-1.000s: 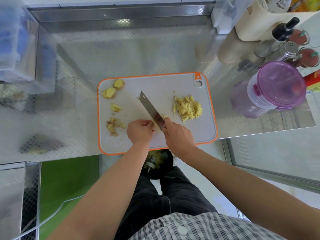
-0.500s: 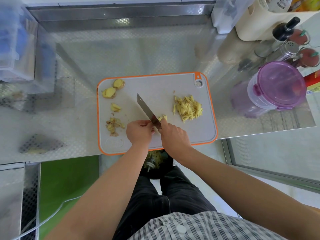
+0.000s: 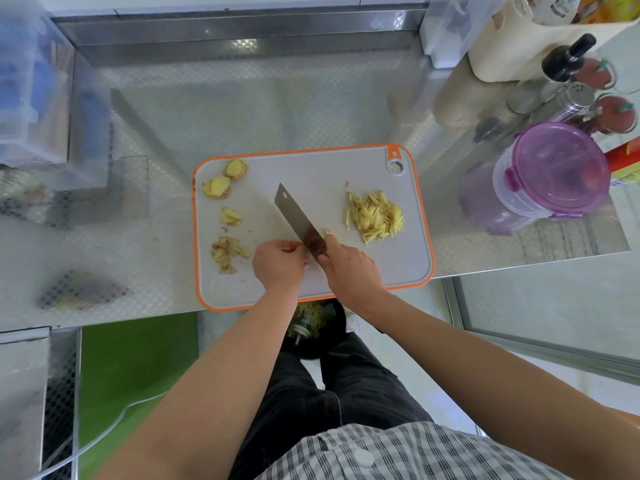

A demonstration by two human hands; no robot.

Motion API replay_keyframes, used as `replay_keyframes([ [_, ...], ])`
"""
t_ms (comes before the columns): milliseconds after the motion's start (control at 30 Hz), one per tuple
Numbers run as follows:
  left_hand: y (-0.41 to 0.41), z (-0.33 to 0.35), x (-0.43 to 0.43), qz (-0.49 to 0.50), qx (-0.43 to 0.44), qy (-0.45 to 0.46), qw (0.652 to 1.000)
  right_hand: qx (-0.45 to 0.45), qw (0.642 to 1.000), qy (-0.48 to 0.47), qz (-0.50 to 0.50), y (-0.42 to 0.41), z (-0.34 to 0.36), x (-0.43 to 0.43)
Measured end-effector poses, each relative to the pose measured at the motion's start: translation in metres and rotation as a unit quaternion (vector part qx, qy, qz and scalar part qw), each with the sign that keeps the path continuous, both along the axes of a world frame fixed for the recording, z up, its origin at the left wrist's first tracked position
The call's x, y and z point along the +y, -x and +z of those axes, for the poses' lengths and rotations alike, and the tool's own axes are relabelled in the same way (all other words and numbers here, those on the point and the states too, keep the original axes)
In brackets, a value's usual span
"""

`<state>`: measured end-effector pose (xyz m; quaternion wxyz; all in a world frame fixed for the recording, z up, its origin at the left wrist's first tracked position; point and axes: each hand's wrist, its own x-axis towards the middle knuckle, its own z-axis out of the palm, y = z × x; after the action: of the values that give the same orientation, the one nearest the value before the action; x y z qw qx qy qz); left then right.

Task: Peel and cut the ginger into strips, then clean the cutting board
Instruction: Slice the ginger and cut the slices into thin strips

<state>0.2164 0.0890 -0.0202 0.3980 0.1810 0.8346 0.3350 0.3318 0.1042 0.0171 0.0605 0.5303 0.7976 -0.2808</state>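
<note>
Grey plastic, orange rim: the cutting board [image 3: 311,168] lies flat on the steel counter [image 3: 242,109], at its near edge, with the hanging hole at the far right corner.
Knife: the knife [image 3: 294,216] has a broad blade that slants across the middle of the board, its square end far and to the left and its near end at the hands.
Right hand: the right hand [image 3: 349,268] grips the handle with its fingers wrapped round it; the handle itself is hidden inside the fist.
Left hand: the left hand [image 3: 278,263] sits just left of the blade's near end, fingers curled under and knuckles toward the steel. What lies beneath them is hidden, so I cannot tell whether they pinch anything.
Ginger strips: the ginger strips [image 3: 375,216] are heaped on the right half of the board, apart from the blade; a few loose ones lie just beside the right hand.
Ginger chunks: two ginger chunks [image 3: 216,187] sit side by side at the far left corner.
Ginger slices: the ginger slices [image 3: 230,216] form a small stack along the left side.
Peelings: the peelings [image 3: 227,252] lie in a brownish heap at the near left, near the left hand.
Tub: the purple-lidded tub [image 3: 557,168] stands on the counter, right of the board and apart from it.
</note>
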Motion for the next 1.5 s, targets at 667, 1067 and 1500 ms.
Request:
replay_keyframes([
  [667,-0.004,0.003,0.000,0.004,0.005,-0.009,1.000,-0.021,1.000,-0.004,0.010,-0.006,0.003,0.000],
  [1067,-0.002,0.002,0.006,-0.031,0.021,0.023,0.999,-0.053,0.998,-0.020,0.015,0.004,-0.007,-0.001],
  [1500,0.002,-0.005,-0.009,-0.021,0.024,-0.035,0.999,0.060,0.996,0.001,-0.061,-0.007,0.002,0.008],
])
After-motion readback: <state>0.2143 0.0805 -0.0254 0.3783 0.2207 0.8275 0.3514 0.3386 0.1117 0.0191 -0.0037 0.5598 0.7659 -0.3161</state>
